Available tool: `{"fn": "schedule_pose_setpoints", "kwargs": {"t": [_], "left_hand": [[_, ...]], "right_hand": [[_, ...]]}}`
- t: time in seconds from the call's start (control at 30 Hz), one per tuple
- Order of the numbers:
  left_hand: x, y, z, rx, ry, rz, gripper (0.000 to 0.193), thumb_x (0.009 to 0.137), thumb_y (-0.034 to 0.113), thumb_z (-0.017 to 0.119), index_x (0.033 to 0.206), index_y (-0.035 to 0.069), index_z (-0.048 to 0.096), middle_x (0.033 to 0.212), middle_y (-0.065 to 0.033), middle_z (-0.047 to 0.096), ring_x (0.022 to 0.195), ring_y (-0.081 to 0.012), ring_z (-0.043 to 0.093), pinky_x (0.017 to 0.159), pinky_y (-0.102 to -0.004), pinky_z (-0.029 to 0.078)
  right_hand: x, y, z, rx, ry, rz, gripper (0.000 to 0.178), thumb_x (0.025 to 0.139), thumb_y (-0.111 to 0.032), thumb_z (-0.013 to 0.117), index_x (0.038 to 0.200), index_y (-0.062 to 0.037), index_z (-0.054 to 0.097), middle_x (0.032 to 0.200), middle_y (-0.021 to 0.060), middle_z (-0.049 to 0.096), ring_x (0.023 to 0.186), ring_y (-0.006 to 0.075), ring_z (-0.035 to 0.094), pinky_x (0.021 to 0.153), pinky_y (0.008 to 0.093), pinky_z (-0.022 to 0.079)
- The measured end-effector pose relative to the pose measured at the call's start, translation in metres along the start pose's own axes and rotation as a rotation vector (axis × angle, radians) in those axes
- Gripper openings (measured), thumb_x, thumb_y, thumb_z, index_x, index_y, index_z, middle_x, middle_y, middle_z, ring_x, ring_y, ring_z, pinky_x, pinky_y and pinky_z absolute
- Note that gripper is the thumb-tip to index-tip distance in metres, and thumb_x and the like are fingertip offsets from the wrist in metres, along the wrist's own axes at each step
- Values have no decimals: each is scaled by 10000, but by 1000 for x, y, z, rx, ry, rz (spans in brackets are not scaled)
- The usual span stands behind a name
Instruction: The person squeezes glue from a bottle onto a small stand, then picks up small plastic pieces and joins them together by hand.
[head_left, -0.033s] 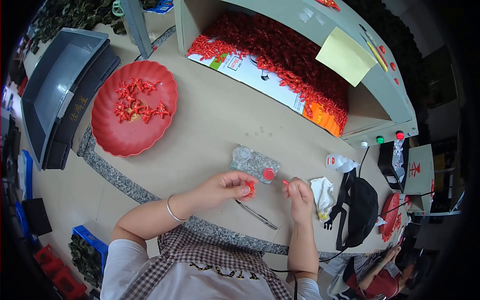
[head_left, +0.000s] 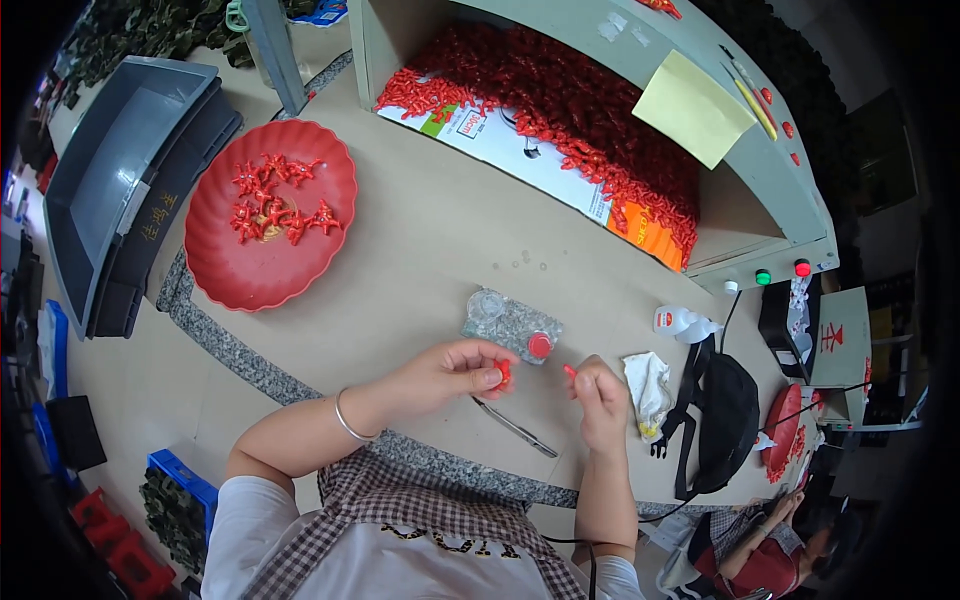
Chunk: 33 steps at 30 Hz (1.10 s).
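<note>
My left hand point(head_left: 462, 368), with a bangle at the wrist, pinches a small glossy red figure point(head_left: 504, 376) between thumb and fingers. A short gap to the right, my right hand point(head_left: 602, 400) is closed on a small red piece point(head_left: 570, 371) whose tip sticks out toward the left hand. Just beyond the hands lies a speckled stone slab point(head_left: 512, 325) bearing a clear round dish point(head_left: 487, 304) and a red bottle-cap-like cup point(head_left: 540, 345). Metal tweezers point(head_left: 515, 428) rest on the table between my forearms.
At left, a scalloped red plate point(head_left: 265, 285) holds several assembled red figures, beside a grey bin point(head_left: 100, 180). A shelf box full of red pieces point(head_left: 560, 110) stands at the back. White bottles point(head_left: 685, 323), a cloth point(head_left: 648, 390) and a black bag point(head_left: 728, 425) lie right. Another person sits far right.
</note>
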<state>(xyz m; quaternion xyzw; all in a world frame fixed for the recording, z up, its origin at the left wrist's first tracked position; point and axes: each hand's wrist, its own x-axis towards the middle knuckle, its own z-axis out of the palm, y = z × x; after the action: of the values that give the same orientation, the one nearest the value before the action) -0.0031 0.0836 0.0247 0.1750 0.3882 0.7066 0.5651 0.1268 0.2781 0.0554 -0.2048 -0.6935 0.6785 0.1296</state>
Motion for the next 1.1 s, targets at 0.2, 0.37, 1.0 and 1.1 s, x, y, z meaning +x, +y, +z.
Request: {"fn": "schedule_pose_setpoints", "kwargs": {"t": [0.2, 0.37, 1.0, 1.1], "left_hand": [[2, -1, 2, -25, -7, 1, 283, 918, 147, 516, 1182, 43, 526, 946, -30, 585, 895, -107, 571, 786, -249, 472], [3, -2, 1, 35, -7, -24, 280, 914, 147, 524, 1175, 48, 535, 913, -13, 578, 835, -82, 554, 760, -241, 469], [-1, 1, 3, 302, 49, 190, 220, 899, 74, 533, 1106, 16, 581, 999, -48, 595, 934, -103, 551, 815, -243, 460], [-3, 0, 4, 355, 68, 229, 213, 892, 61, 539, 1093, 14, 591, 972, -53, 593, 911, -108, 549, 789, -239, 458]], "right_hand": [[-3, -30, 22, -715, -213, -627, 91, 766, -126, 631, 694, -86, 592, 658, 19, 511, 623, 189, 480, 694, 344, 345], [-2, -26, 28, -802, -271, -695, 98, 741, -151, 655, 707, -87, 590, 662, 9, 525, 633, 185, 484, 703, 346, 324], [-7, -13, 40, -1165, -56, -874, 143, 693, -187, 688, 779, -137, 586, 721, -36, 485, 708, 134, 475, 782, 372, 301], [-9, -11, 42, -1217, 7, -909, 144, 702, -201, 678, 789, -143, 579, 725, -41, 487, 727, 128, 477, 808, 377, 287]]}}
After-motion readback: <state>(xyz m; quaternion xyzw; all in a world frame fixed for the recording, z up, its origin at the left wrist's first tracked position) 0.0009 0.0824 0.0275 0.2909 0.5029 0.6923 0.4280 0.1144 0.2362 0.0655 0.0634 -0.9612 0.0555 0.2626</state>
